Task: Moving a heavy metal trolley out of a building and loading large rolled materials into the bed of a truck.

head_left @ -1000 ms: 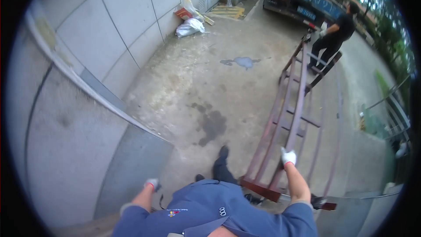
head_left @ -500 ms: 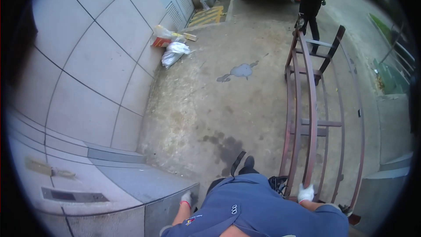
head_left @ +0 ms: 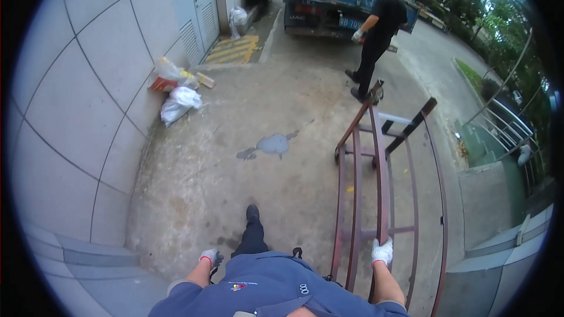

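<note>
A long brown-red metal cart (head_left: 382,182) with parallel rails, raised end posts and small wheels stands on my right, reaching forward from my side. My right hand (head_left: 382,250), in a white knit glove, is wrapped round its upper rail. My left hand (head_left: 212,256) hangs low at my left side in a white and grey glove, fingers curled; whatever is inside them, if anything, is hidden. A dark strap shows just beside that hand. One of my legs (head_left: 252,235) is stepping forward on the concrete.
Ahead, a blue truck (head_left: 317,6) is parked, and a person in black (head_left: 379,29) with a white glove walks near its tail. White bags (head_left: 179,104) lie along the tiled wall (head_left: 111,41) at left. A wet patch (head_left: 272,143) marks the concrete. Railings (head_left: 511,126) stand at right.
My view has tilted up and moved forward, showing more of the truck and trees. My right hand stays on the rail, arm stretched further ahead. The person ahead has turned and stepped toward the truck.
</note>
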`<move>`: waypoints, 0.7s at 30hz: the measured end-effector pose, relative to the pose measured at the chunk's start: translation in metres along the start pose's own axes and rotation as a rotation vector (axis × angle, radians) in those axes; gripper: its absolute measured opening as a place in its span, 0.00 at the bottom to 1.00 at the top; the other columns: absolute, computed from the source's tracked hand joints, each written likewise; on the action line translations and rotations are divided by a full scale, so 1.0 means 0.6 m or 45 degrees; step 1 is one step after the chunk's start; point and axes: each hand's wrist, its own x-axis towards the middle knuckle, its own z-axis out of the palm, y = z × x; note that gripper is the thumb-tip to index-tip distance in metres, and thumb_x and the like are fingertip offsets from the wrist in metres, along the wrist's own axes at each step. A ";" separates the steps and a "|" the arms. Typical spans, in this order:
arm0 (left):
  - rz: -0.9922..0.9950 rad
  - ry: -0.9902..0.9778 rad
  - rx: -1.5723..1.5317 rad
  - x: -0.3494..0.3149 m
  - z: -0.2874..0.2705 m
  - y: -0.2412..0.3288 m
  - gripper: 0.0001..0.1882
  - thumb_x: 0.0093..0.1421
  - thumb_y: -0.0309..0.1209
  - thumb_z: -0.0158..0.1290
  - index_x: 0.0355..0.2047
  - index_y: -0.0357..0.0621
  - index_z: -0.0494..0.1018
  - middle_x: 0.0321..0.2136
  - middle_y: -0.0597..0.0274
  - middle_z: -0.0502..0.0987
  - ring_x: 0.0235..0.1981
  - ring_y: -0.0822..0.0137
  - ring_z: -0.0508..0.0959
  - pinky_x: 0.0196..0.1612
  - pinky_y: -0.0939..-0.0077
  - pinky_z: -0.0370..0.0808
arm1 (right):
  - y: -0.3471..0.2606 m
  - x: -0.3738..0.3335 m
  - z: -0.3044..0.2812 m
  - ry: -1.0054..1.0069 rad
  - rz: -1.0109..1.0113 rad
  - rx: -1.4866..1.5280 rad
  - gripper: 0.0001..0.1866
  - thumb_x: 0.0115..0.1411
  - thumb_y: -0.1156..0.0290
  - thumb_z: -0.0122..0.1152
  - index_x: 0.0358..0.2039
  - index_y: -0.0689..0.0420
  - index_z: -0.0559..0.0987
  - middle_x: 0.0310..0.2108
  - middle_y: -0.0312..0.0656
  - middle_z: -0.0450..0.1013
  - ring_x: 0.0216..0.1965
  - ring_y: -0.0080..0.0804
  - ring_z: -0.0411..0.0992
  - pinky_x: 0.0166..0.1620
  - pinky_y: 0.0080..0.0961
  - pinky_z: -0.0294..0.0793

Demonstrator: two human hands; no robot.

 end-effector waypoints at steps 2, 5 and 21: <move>0.017 -0.034 0.123 0.031 -0.019 0.102 0.26 0.70 0.43 0.45 0.61 0.39 0.71 0.50 0.45 0.83 0.44 0.50 0.83 0.48 0.52 0.78 | -0.013 -0.009 0.030 0.195 0.091 -0.164 0.39 0.55 0.51 0.73 0.64 0.54 0.73 0.57 0.53 0.76 0.58 0.54 0.76 0.59 0.45 0.76; 0.039 -0.023 0.250 0.068 -0.007 0.317 0.25 0.70 0.43 0.44 0.60 0.39 0.71 0.49 0.47 0.84 0.43 0.51 0.83 0.46 0.54 0.79 | -0.111 0.013 0.006 0.108 0.325 -0.333 0.42 0.49 0.48 0.78 0.61 0.54 0.75 0.54 0.52 0.78 0.56 0.51 0.77 0.58 0.44 0.77; 0.327 -0.116 0.520 0.322 0.550 1.498 0.19 0.68 0.43 0.52 0.49 0.43 0.79 0.34 0.54 0.86 0.30 0.58 0.84 0.33 0.58 0.81 | -0.718 0.690 0.033 -0.203 0.325 -0.162 0.46 0.53 0.40 0.71 0.62 0.60 0.73 0.56 0.58 0.76 0.59 0.54 0.75 0.60 0.44 0.75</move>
